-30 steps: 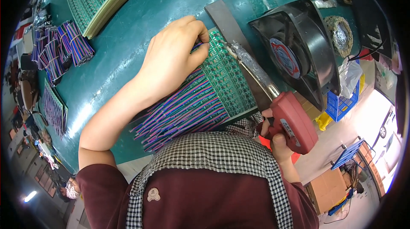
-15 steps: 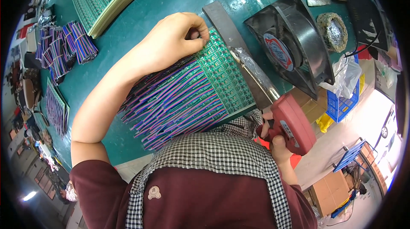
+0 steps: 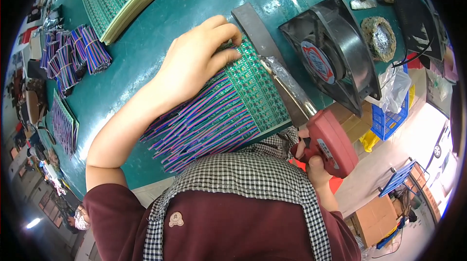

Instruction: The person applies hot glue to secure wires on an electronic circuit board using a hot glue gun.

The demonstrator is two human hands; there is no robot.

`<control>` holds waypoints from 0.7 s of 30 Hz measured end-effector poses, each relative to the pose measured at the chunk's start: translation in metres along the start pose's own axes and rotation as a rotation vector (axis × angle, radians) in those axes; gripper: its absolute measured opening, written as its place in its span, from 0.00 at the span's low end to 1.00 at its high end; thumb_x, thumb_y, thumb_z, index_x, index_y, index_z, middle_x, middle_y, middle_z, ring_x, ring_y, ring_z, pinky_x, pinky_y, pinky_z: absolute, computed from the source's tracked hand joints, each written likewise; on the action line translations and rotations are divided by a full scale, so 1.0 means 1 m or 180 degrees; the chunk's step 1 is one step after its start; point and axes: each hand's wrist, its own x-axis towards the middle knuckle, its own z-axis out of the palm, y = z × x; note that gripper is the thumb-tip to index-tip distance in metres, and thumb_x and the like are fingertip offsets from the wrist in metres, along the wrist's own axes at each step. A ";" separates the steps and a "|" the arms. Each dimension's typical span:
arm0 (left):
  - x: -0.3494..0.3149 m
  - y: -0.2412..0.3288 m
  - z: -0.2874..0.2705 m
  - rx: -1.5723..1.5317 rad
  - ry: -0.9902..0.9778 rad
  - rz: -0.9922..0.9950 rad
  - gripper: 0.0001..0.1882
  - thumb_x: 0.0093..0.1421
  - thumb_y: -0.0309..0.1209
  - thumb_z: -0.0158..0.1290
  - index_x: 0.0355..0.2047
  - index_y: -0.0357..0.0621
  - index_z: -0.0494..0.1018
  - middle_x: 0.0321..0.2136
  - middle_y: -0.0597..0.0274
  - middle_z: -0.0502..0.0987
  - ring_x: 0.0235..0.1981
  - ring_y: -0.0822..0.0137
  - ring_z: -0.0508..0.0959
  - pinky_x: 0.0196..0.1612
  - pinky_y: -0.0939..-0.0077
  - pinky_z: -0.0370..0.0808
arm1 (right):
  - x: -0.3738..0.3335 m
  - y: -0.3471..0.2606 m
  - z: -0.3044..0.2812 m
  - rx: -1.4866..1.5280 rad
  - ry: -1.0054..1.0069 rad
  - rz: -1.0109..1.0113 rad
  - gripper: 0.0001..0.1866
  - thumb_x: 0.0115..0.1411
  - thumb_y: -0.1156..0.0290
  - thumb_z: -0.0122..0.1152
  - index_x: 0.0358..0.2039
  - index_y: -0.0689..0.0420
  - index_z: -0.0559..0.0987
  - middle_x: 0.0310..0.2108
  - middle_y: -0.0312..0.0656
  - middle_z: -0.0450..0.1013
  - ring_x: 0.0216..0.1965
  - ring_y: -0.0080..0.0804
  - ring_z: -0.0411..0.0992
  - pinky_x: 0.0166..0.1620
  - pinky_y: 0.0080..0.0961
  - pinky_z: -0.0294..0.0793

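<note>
A green circuit board panel (image 3: 258, 90) lies on the table in front of me, with rows of striped purple, pink and black wires (image 3: 209, 120) running off its left side. My left hand (image 3: 194, 61) bends over the panel's far corner, thumb and fingertips curled in at the board edge. Whatever sits between those fingertips is too small to make out. My right hand (image 3: 318, 171) grips a red soldering gun (image 3: 333, 142) by its handle. Its metal barrel slants up and left, the tip over the dark flat bar (image 3: 258, 27) along the panel's right edge.
A black fan (image 3: 326, 56) stands right of the bar, near a round holder with silvery metal (image 3: 379, 39). Stacked green boards (image 3: 126, 3) lie at the far left, above bundled wires (image 3: 78, 56). Another wired board (image 3: 64, 122) rests near the left table edge.
My left hand has turned and shifted slightly right, its fingers opening a little at the panel's far corner. The soldering gun has barely moved.
</note>
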 end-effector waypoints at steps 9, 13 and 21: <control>-0.025 -0.008 0.014 0.0724 0.0639 0.0578 0.09 0.51 0.25 0.54 0.35 0.39 0.74 0.31 0.56 0.73 0.33 0.57 0.75 0.35 0.65 0.74 | 0.006 -0.004 0.001 0.0083 -0.0107 0.0082 0.52 0.50 0.56 0.72 0.66 0.63 0.50 0.46 0.54 0.73 0.28 0.28 0.72 0.31 0.19 0.72; -0.028 -0.006 0.025 0.1589 0.0955 0.1074 0.11 0.48 0.24 0.55 0.34 0.36 0.75 0.29 0.61 0.71 0.29 0.67 0.74 0.26 0.75 0.73 | 0.010 -0.005 0.002 0.0005 -0.0092 0.0139 0.53 0.50 0.57 0.72 0.66 0.63 0.49 0.46 0.54 0.72 0.28 0.28 0.72 0.31 0.20 0.72; -0.025 -0.010 0.035 0.1915 0.1253 0.1364 0.08 0.48 0.22 0.57 0.30 0.33 0.74 0.26 0.62 0.69 0.26 0.71 0.71 0.24 0.80 0.71 | 0.022 -0.013 0.008 -0.0129 -0.0184 0.0339 0.52 0.47 0.59 0.75 0.65 0.64 0.54 0.44 0.51 0.74 0.30 0.27 0.73 0.32 0.18 0.73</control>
